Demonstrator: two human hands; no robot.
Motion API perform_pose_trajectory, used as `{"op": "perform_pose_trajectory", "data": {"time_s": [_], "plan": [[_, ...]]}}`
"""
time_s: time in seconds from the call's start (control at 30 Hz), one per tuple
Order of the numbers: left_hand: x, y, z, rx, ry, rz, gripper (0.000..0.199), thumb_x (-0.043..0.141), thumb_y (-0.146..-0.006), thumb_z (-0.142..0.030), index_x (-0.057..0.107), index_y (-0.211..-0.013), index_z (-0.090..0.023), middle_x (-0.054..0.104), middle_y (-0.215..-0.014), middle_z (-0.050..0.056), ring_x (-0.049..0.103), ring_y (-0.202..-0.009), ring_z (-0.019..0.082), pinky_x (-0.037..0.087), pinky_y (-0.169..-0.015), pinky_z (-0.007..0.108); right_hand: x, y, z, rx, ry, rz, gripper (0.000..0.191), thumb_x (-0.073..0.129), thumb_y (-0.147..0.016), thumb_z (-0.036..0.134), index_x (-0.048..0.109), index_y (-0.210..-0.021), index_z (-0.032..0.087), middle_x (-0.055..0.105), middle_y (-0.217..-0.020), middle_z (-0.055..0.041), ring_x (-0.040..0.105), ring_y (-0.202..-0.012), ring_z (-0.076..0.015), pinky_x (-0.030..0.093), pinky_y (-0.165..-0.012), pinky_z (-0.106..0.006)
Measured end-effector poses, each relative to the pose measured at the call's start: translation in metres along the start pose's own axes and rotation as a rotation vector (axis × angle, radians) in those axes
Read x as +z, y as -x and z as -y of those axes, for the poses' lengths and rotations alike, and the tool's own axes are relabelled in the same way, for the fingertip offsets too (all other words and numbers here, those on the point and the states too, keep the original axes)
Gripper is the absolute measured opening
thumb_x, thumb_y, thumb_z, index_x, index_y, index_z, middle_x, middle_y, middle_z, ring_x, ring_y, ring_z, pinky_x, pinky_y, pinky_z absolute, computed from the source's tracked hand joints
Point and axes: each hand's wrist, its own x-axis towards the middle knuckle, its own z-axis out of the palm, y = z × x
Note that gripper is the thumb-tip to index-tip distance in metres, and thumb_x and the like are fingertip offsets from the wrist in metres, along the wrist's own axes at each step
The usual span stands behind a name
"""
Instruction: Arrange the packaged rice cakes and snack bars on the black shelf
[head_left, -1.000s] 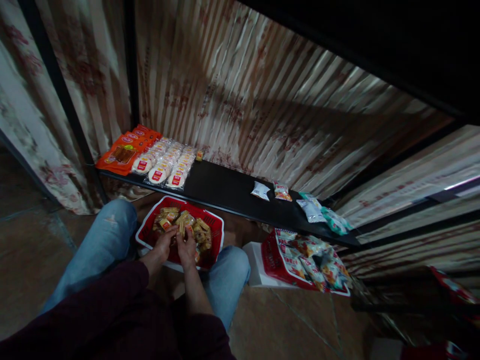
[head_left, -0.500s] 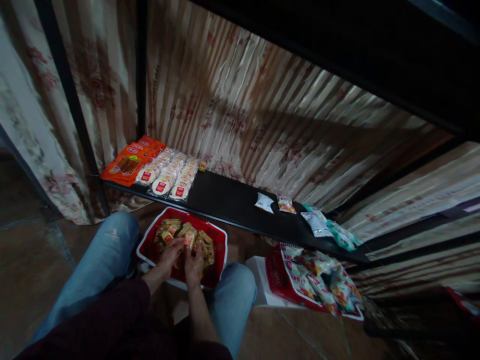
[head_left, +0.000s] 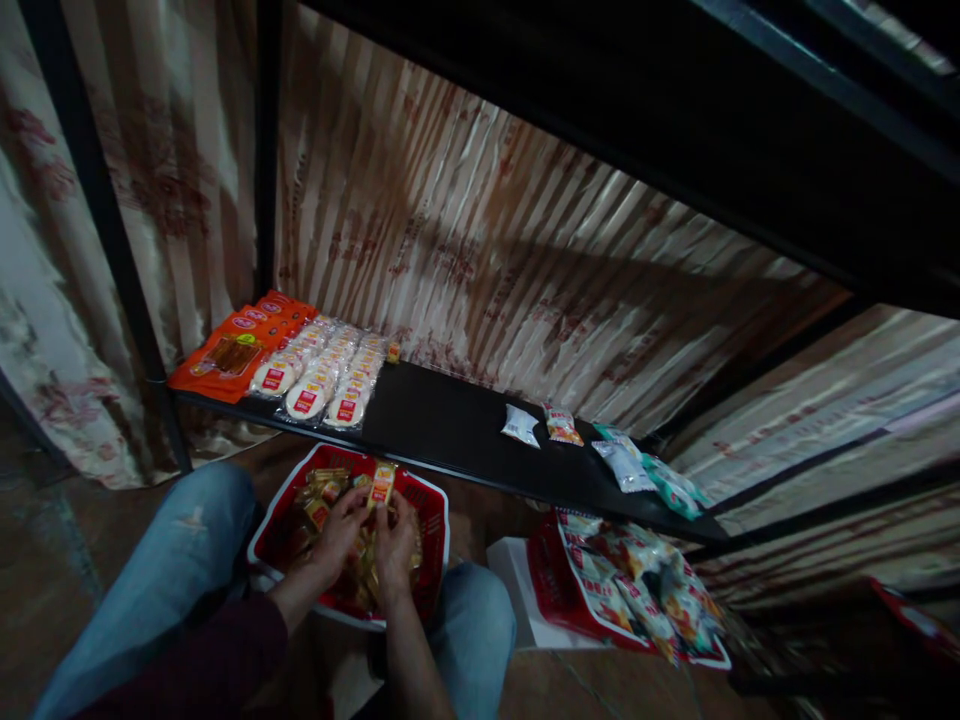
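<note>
Between my knees stands a red basket (head_left: 433,520) with a white rim, holding several gold-wrapped snacks (head_left: 319,500). Over it, my left hand (head_left: 343,528) and my right hand (head_left: 395,540) pinch one gold packet (head_left: 382,484) with a red and yellow label, held upright between their fingertips. Beyond the basket runs a black shelf (head_left: 442,425). Rows of round white crackers in clear wrap (head_left: 307,398) lie on its left part, and one small gold packet (head_left: 393,352) sits behind them at the back edge.
Orange packets (head_left: 232,352) lie at the shelf's left end. White packets (head_left: 520,425), (head_left: 624,466) and green ones (head_left: 675,488) lie to the right. A second red basket (head_left: 551,575) of snack bags stands at right. Dark posts and an upper shelf (head_left: 637,130) frame the space.
The gold packet and both hands have risen slightly toward the basket's far rim, the packet now more upright. The camera view has shifted, so the shelf appears lower and further left.
</note>
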Motion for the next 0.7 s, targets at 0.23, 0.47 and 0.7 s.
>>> {"op": "perform_pose_trajectory", "data": {"time_s": [0.23, 0.47, 0.7], "plan": [[0.018, -0.02, -0.035, 0.106, -0.062, 0.044, 0.03, 0.063, -0.059, -0.018, 0.069, -0.088, -0.02, 0.069, -0.092, 0.006, 0.062, -0.085, 0.021, 0.045, -0.08, 0.032, 0.001, -0.036, 0.028, -0.019, -0.097, 0.051, 0.034, 0.053, -0.082, 0.037, 0.062, -0.109, 0.018, 0.067, -0.106, -0.0104, 0.063, -0.096, -0.0223, 0.047, -0.086, -0.033], [0.029, -0.043, -0.061, 0.165, -0.094, -0.014, 0.035, 0.06, -0.06, -0.005, 0.068, -0.09, -0.021, 0.068, -0.093, 0.005, 0.061, -0.089, 0.02, 0.045, -0.084, 0.032, 0.017, -0.075, 0.042, 0.034, -0.191, 0.023, 0.036, 0.057, -0.077, 0.034, 0.055, -0.109, 0.018, 0.07, -0.092, -0.007, 0.066, -0.081, -0.0202, 0.051, -0.077, -0.031], [0.04, -0.069, -0.071, 0.161, -0.114, -0.02, 0.034, 0.057, -0.06, 0.001, 0.069, -0.084, -0.02, 0.069, -0.093, 0.005, 0.061, -0.084, 0.019, 0.044, -0.084, 0.031, 0.029, -0.11, 0.042, 0.01, -0.152, 0.031, 0.026, 0.056, -0.077, 0.033, 0.056, -0.099, 0.018, 0.069, -0.089, -0.0067, 0.066, -0.08, -0.0197, 0.051, -0.076, -0.03]]}}
